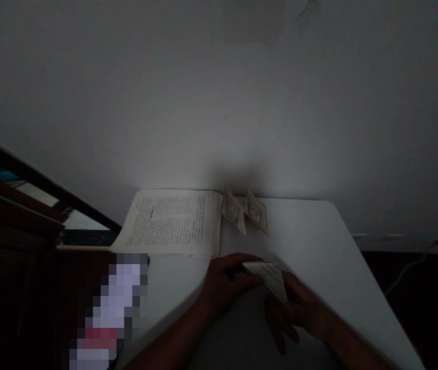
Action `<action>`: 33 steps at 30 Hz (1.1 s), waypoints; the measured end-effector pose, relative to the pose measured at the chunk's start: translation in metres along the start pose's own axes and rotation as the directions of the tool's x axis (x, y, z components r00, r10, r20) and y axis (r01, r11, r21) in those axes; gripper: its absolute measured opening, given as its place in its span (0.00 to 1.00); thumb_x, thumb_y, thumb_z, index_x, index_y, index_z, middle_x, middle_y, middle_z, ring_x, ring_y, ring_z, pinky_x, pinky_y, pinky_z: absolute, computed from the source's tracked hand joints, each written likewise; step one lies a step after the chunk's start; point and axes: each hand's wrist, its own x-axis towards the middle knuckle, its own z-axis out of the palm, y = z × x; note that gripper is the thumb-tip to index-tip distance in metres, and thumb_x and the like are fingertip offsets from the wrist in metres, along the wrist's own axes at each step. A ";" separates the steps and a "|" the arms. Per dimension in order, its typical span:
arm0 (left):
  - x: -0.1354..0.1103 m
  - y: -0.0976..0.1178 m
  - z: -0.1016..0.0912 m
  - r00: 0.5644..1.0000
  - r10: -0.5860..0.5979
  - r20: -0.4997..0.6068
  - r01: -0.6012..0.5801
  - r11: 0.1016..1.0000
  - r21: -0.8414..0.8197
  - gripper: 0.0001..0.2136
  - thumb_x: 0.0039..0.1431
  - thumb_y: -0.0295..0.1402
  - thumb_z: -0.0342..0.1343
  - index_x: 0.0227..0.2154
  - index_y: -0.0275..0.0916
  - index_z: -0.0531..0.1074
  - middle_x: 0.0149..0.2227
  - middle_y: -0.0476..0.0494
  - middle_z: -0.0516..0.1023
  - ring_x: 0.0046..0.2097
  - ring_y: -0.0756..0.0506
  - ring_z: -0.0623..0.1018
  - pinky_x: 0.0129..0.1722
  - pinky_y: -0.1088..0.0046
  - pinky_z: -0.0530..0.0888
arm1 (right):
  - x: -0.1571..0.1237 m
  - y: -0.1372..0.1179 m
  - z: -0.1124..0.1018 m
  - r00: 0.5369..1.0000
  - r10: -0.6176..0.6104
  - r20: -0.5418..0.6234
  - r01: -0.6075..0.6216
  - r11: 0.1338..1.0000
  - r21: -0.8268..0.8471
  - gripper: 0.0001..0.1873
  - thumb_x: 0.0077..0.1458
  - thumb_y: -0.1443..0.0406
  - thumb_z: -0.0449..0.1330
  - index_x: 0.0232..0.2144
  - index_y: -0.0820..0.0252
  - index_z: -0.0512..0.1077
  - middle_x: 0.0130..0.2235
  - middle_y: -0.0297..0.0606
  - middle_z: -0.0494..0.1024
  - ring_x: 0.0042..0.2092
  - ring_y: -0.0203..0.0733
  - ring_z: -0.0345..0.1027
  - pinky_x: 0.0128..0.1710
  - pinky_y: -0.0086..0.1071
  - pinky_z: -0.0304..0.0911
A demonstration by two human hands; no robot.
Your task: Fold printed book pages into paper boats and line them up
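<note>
A small folded piece of printed paper (268, 275), roughly triangular, is held just above the white table (299, 226). My left hand (226, 280) pinches its left corner between thumb and fingers. At the paper's right edge, my right hand (299, 306) grips it too, its lower fingers hanging loose beneath. Beyond my hands stand two paper boats (233, 211), folded from similar printed pages, side by side near the wall. To their left lies a stack of printed pages (172, 221), its top sheet covered in small text.
A pale wall (219, 103) rises directly behind the table. A dark wooden frame (45, 190) stands on the left. Along the table's left edge is a pixelated, light-coloured object (119, 298). A white cable (407, 267) hangs at the right.
</note>
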 end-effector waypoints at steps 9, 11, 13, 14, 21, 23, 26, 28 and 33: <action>0.001 0.002 0.001 0.999 -0.029 -0.031 0.029 1.000 0.005 0.13 0.44 0.33 0.65 0.35 0.37 0.78 0.34 0.43 0.80 0.36 0.43 0.78 0.37 0.70 0.73 | 0.001 0.000 0.000 1.000 -0.005 0.010 0.005 1.000 0.019 0.39 0.47 0.52 0.63 0.56 0.62 0.56 0.18 0.26 0.67 0.14 0.27 0.55 0.15 0.23 0.61; 0.001 0.001 0.001 0.999 -0.039 -0.037 0.039 0.999 0.008 0.12 0.44 0.33 0.65 0.35 0.37 0.78 0.33 0.43 0.80 0.36 0.43 0.78 0.37 0.71 0.73 | 0.001 0.001 0.000 1.000 -0.001 -0.001 0.001 0.999 0.037 0.39 0.47 0.53 0.63 0.57 0.62 0.56 0.18 0.26 0.66 0.14 0.27 0.54 0.15 0.24 0.62; 0.002 0.001 0.001 0.998 -0.048 -0.047 0.047 0.999 -0.012 0.12 0.44 0.33 0.64 0.34 0.37 0.78 0.33 0.43 0.80 0.35 0.44 0.78 0.36 0.71 0.73 | 0.001 0.002 0.000 1.000 -0.004 -0.009 0.004 0.999 0.035 0.39 0.48 0.53 0.63 0.57 0.62 0.55 0.18 0.26 0.67 0.14 0.27 0.56 0.15 0.25 0.63; 0.002 0.001 0.000 0.997 -0.052 -0.059 0.051 0.998 -0.029 0.11 0.44 0.33 0.64 0.34 0.37 0.78 0.32 0.44 0.81 0.35 0.44 0.78 0.35 0.71 0.73 | 0.001 0.002 -0.001 1.000 -0.008 -0.011 0.008 1.000 0.024 0.40 0.48 0.52 0.63 0.57 0.62 0.54 0.18 0.26 0.67 0.14 0.28 0.57 0.16 0.26 0.63; 0.006 0.001 -0.010 0.959 -0.094 -0.267 0.061 0.990 -0.127 0.12 0.43 0.34 0.64 0.33 0.36 0.78 0.30 0.45 0.81 0.33 0.44 0.79 0.33 0.72 0.74 | 0.003 0.001 -0.009 0.952 -0.207 -0.225 0.164 0.967 -0.196 0.28 0.48 0.56 0.64 0.49 0.58 0.64 0.17 0.27 0.70 0.16 0.33 0.63 0.17 0.26 0.60; 0.006 0.000 -0.012 0.945 -0.108 -0.310 0.070 0.989 -0.133 0.12 0.44 0.35 0.64 0.33 0.35 0.78 0.29 0.45 0.81 0.32 0.45 0.78 0.32 0.72 0.73 | 0.005 -0.005 -0.008 0.881 -0.290 -0.373 0.179 0.935 -0.305 0.17 0.47 0.59 0.65 0.38 0.58 0.69 0.18 0.28 0.70 0.18 0.32 0.63 0.17 0.25 0.58; 0.007 0.001 -0.011 0.935 -0.122 -0.332 0.078 0.987 -0.143 0.13 0.43 0.35 0.65 0.32 0.35 0.78 0.27 0.45 0.80 0.30 0.46 0.78 0.30 0.74 0.73 | 0.008 -0.012 -0.006 0.768 -0.384 -0.513 0.175 0.896 -0.409 0.14 0.44 0.63 0.67 0.34 0.58 0.70 0.22 0.29 0.70 0.23 0.33 0.65 0.22 0.26 0.62; 0.006 0.001 -0.009 0.936 -0.130 -0.328 0.083 0.985 -0.154 0.13 0.42 0.36 0.65 0.32 0.35 0.78 0.26 0.46 0.80 0.29 0.46 0.78 0.29 0.74 0.72 | 0.009 -0.014 -0.006 0.750 -0.394 -0.531 0.147 0.882 -0.447 0.18 0.42 0.64 0.68 0.38 0.57 0.71 0.29 0.33 0.73 0.27 0.35 0.66 0.26 0.29 0.65; 0.005 0.003 -0.006 0.949 -0.121 -0.292 0.080 0.986 -0.148 0.13 0.42 0.36 0.65 0.32 0.35 0.78 0.28 0.45 0.80 0.31 0.45 0.78 0.31 0.72 0.73 | 0.009 -0.011 -0.008 0.822 -0.319 -0.471 0.052 0.867 -0.496 0.26 0.43 0.63 0.68 0.46 0.56 0.70 0.34 0.37 0.75 0.33 0.39 0.69 0.34 0.35 0.67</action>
